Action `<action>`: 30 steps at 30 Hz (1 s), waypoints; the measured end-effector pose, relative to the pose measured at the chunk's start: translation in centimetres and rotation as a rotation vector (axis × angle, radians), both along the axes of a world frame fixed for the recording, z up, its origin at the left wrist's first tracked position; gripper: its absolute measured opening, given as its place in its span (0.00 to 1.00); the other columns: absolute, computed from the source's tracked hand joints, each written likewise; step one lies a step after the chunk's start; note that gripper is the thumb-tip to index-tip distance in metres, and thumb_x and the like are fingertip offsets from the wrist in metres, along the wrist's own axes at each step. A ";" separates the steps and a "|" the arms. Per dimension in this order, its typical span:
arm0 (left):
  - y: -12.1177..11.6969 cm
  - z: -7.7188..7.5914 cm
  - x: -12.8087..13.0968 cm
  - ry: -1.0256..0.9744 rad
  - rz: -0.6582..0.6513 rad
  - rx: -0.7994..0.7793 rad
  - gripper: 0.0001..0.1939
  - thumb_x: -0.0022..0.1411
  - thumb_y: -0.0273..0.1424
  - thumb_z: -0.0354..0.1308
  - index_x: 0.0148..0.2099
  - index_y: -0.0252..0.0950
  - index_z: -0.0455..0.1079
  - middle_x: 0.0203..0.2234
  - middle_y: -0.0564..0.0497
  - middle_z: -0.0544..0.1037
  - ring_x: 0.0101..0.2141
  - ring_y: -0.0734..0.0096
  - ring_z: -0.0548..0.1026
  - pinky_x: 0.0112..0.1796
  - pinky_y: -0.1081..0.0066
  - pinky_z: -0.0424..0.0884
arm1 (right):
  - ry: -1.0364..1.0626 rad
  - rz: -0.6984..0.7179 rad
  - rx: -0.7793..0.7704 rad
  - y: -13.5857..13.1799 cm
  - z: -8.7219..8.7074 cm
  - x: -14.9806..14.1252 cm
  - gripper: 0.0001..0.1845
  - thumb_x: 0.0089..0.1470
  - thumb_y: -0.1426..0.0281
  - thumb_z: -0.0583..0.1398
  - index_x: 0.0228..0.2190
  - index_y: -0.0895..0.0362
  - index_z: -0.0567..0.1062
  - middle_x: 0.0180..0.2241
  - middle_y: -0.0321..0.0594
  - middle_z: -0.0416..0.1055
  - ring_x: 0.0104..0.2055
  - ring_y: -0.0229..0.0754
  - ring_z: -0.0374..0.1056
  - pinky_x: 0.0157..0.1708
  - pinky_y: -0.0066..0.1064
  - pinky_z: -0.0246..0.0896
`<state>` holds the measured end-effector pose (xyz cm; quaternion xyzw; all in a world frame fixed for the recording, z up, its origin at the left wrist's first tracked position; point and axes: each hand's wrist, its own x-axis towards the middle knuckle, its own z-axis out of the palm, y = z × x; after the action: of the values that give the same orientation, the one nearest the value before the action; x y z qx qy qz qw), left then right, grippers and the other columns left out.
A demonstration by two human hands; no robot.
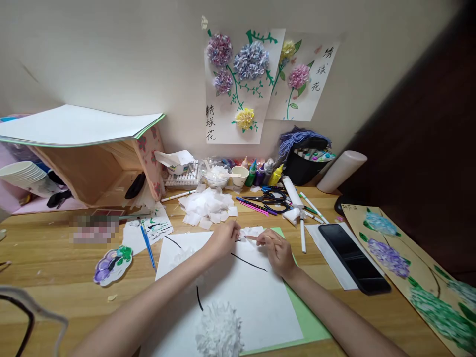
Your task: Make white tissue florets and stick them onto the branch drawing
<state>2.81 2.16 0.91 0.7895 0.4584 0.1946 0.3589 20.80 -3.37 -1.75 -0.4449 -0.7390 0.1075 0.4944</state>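
My left hand (225, 238) and my right hand (277, 250) meet at the far edge of a white sheet (238, 292) with black drawn lines. My left hand's fingers are closed, pinching a small white tissue piece (251, 232) against the sheet. My right hand is closed around a thin stick (253, 238) whose tip points at that tissue. A white tissue pompom (219, 329) sits on the near part of the sheet. A second fluffy white cluster (182, 255) lies by my left forearm. A green sheet (305, 317) lies under the white one.
A pile of cut white tissue squares (208, 206) lies behind the sheet. Scissors (269, 198), markers, glue bottles (264, 173) and a cup (240, 176) stand at the back. A black phone (353, 258) lies right, a paint palette (111, 263) and blue brush (148, 243) left. Flower pictures hang on the wall.
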 end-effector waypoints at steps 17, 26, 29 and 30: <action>4.5 4.2 -5.2 0.237 0.352 0.486 0.07 0.57 0.34 0.55 0.31 0.38 0.71 0.32 0.47 0.73 0.37 0.59 0.69 0.38 0.63 0.63 | 0.498 -0.137 -0.072 -0.2 0.2 0.5 0.20 0.61 0.64 0.46 0.25 0.56 0.70 0.23 0.37 0.66 0.23 0.36 0.65 0.23 0.29 0.64; -0.5 6.6 -2.0 0.068 -0.050 0.054 0.07 0.53 0.35 0.58 0.28 0.40 0.73 0.29 0.53 0.78 0.31 0.68 0.73 0.32 0.71 0.66 | 0.496 -0.003 -0.113 -0.4 0.2 0.8 0.21 0.61 0.64 0.46 0.22 0.56 0.69 0.19 0.34 0.65 0.19 0.35 0.63 0.19 0.28 0.59; -1.3 6.0 -1.1 0.132 -0.114 -0.066 0.05 0.52 0.34 0.58 0.28 0.39 0.74 0.27 0.53 0.78 0.29 0.68 0.74 0.29 0.73 0.65 | 0.385 0.056 -0.189 -0.2 0.3 0.7 0.20 0.61 0.64 0.46 0.24 0.56 0.70 0.21 0.36 0.67 0.21 0.35 0.65 0.21 0.28 0.61; -1.4 5.7 -0.8 0.156 -0.110 -0.078 0.06 0.52 0.33 0.57 0.28 0.38 0.74 0.27 0.53 0.78 0.29 0.68 0.74 0.29 0.73 0.65 | 0.348 0.059 -0.204 -0.2 0.4 0.6 0.20 0.61 0.64 0.46 0.24 0.56 0.70 0.21 0.36 0.68 0.22 0.35 0.65 0.22 0.28 0.62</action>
<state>1.98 0.80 6.62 0.8116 0.4482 0.0949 0.3626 21.44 -3.54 -1.39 -0.4456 -0.6405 0.2713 0.5635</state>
